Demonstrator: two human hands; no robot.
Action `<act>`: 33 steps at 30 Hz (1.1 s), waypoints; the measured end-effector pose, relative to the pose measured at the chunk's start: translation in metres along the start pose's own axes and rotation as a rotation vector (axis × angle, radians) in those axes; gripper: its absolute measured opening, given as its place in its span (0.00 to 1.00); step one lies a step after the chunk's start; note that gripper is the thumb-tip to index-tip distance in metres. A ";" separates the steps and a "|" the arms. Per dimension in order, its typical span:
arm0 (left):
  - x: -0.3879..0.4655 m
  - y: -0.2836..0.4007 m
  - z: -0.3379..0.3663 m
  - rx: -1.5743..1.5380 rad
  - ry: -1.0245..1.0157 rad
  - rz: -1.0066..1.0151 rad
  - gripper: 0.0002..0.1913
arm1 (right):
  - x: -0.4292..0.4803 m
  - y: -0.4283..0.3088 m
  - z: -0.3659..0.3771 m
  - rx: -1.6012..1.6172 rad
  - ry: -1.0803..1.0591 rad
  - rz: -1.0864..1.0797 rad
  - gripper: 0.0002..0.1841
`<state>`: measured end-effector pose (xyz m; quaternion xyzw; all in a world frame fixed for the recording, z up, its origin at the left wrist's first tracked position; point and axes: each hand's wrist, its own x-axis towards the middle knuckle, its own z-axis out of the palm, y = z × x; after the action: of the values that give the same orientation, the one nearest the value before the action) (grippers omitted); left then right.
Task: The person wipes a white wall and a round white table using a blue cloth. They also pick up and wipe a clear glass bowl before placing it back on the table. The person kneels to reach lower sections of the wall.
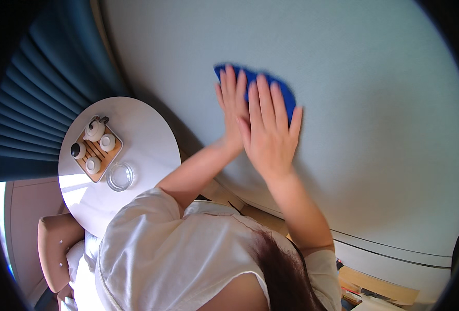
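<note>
A blue cloth (290,98) lies flat against a pale grey-green wall panel (369,128). My left hand (233,103) presses on the cloth's left part, palm towards the wall, with its fingers stretched upward. Beside it, my right hand (270,124) is spread over the cloth's middle and right, its thumb close to the left hand's edge. Both hands are flat, and neither has its fingers curled around the cloth. The part of the cloth beneath the palms is hidden.
To the left stands a round white table (151,128). On it are a slatted wooden tea tray (107,158) with a white teapot (95,131) and cups, and a clear glass dish (120,176). A blue curtain (31,101) hangs behind; a brown chair (54,252) is lower left.
</note>
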<state>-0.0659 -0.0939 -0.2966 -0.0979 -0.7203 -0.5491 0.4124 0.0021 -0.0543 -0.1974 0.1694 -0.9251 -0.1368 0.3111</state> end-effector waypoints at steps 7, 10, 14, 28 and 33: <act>0.004 -0.068 0.003 0.260 -0.020 -0.183 0.35 | 0.055 -0.024 0.035 -0.046 0.026 -0.174 0.32; -0.037 -0.085 0.006 0.253 -0.043 -0.310 0.34 | 0.029 -0.039 0.063 -0.092 -0.082 -0.322 0.32; -0.022 -0.067 0.005 0.181 0.038 -0.294 0.34 | 0.027 -0.053 0.068 -0.137 -0.252 -0.352 0.38; 0.098 -0.024 -0.017 -0.077 0.234 -0.070 0.32 | 0.111 -0.047 0.049 -0.763 -0.020 -0.477 0.31; 0.092 -0.032 -0.019 0.001 0.278 -0.157 0.31 | 0.111 -0.062 0.065 -0.053 -0.099 -0.381 0.30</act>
<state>-0.1343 -0.1514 -0.2536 0.0362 -0.6620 -0.5874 0.4640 -0.1074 -0.1451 -0.2103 0.3263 -0.8865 -0.2258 0.2379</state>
